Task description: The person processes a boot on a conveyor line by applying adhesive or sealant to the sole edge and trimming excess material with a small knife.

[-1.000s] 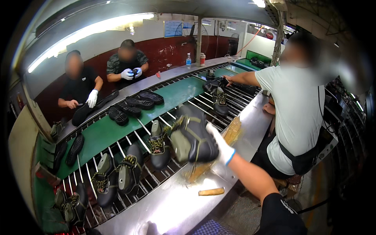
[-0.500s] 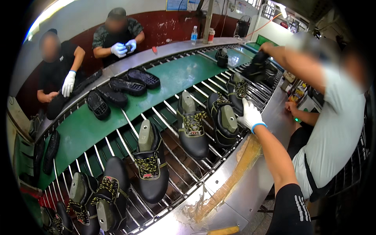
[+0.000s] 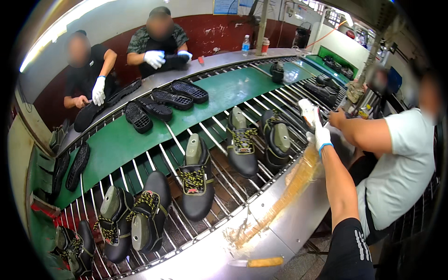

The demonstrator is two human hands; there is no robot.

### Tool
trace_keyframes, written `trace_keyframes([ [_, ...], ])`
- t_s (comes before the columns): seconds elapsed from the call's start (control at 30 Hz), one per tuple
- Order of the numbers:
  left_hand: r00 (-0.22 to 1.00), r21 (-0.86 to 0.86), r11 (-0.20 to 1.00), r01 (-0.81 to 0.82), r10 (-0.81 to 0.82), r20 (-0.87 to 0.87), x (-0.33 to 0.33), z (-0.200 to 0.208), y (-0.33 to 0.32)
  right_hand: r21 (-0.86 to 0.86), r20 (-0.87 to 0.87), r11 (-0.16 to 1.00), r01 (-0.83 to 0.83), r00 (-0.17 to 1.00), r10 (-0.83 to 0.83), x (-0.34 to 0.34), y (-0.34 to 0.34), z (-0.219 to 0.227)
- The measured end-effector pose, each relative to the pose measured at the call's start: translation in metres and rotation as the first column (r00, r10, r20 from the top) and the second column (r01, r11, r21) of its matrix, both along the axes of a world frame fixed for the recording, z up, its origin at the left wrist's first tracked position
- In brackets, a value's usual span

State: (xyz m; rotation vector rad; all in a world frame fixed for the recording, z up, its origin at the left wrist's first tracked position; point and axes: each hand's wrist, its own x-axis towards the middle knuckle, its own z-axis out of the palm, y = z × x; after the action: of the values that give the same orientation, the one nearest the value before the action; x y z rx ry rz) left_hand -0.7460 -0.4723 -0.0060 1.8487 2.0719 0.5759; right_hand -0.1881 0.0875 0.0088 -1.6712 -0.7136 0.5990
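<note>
My right hand point(image 3: 322, 135), in a white glove with a blue cuff, is closed on a shoe point(image 3: 310, 112) above the conveyor's near edge. The shoe is tilted and partly hidden by my fingers; a pale surface, perhaps its underside, faces up. Beside it on the metal rollers stands a black shoe point(image 3: 275, 157) with a grey-green last inside. Farther left are another laced shoe point(image 3: 244, 161) and a larger-looking one point(image 3: 198, 200), both with yellow-and-black laces and lasts. My left hand is out of view.
Several black soles point(image 3: 189, 91) lie on the green belt point(image 3: 109, 154). A yellow-handled knife point(image 3: 265, 262) rests on the near metal ledge. Across the conveyor, two gloved co-workers handle soles. At right, a person in a white shirt point(image 3: 396, 172) reaches an arm close to my hand.
My right hand has lifted the shoe off the rollers and brought it rightward. The co-worker at right has lowered an arm toward it. My view has shifted slightly.
</note>
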Motion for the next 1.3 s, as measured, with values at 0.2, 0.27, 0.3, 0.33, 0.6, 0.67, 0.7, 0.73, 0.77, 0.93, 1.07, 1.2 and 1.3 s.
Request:
trace_keyframes([
  [0.2,0.984,0.066,0.997,-0.041,0.029,0.175,0.004,0.009,-0.003,0.203,-0.364,0.912,-0.356,0.837,0.408,0.014,-0.148,0.043],
  [0.27,0.975,0.06,0.997,-0.046,0.031,0.22,0.01,0.035,0.001,0.148,-0.356,0.887,-0.436,0.814,0.46,-0.009,-0.225,0.084],
  [0.3,0.98,0.037,0.999,-0.015,0.007,0.201,0.012,0.043,0.001,0.225,-0.365,0.836,-0.5,0.753,0.548,-0.02,-0.255,0.087],
  [0.33,0.983,0.013,1.0,0.012,-0.014,0.183,0.014,0.054,0.004,0.193,-0.417,0.817,-0.543,0.709,0.569,-0.023,-0.286,0.085],
  [0.6,0.641,0.188,0.965,0.185,-0.263,0.721,0.033,0.042,-0.003,-0.014,-0.016,0.398,-0.917,0.398,0.917,-0.134,-0.485,0.119],
  [0.67,0.049,0.115,0.991,0.063,-0.119,0.992,0.034,0.003,-0.046,0.194,-0.25,0.296,-0.935,0.244,0.937,-0.171,-0.519,0.104],
  [0.7,0.084,0.032,0.998,0.052,-0.037,0.996,0.033,-0.017,-0.073,0.283,-0.26,0.267,-0.921,0.194,0.946,-0.189,-0.526,0.096],
  [0.73,0.221,-0.123,0.987,0.104,0.098,0.97,0.033,-0.019,-0.095,0.344,-0.265,0.258,-0.903,0.17,0.949,-0.204,-0.532,0.082],
  [0.77,0.026,-0.087,0.991,0.101,0.085,0.996,0.05,-0.044,-0.119,0.377,-0.293,0.245,-0.893,0.137,0.946,-0.218,-0.538,0.071],
  [0.93,0.318,-0.332,0.77,0.545,0.177,0.931,0.054,0.006,-0.16,0.612,-0.76,0.381,-0.693,-0.383,0.525,-0.267,-0.576,-0.04],
  [1.07,0.792,0.031,0.998,-0.06,0.028,0.61,-0.051,0.059,-0.153,0.533,-0.842,0.488,-0.691,-0.49,0.225,-0.278,-0.62,-0.028],
  [1.2,0.813,0.388,0.829,-0.403,0.519,-0.264,-0.221,0.036,-0.12,0.267,-0.949,0.543,-0.796,-0.122,0.289,-0.237,-0.613,-0.147],
  [1.3,0.701,0.084,0.808,-0.583,0.552,-0.452,-0.32,-0.039,-0.13,0.149,-0.955,0.624,-0.767,0.052,0.293,-0.178,-0.656,-0.283],
])
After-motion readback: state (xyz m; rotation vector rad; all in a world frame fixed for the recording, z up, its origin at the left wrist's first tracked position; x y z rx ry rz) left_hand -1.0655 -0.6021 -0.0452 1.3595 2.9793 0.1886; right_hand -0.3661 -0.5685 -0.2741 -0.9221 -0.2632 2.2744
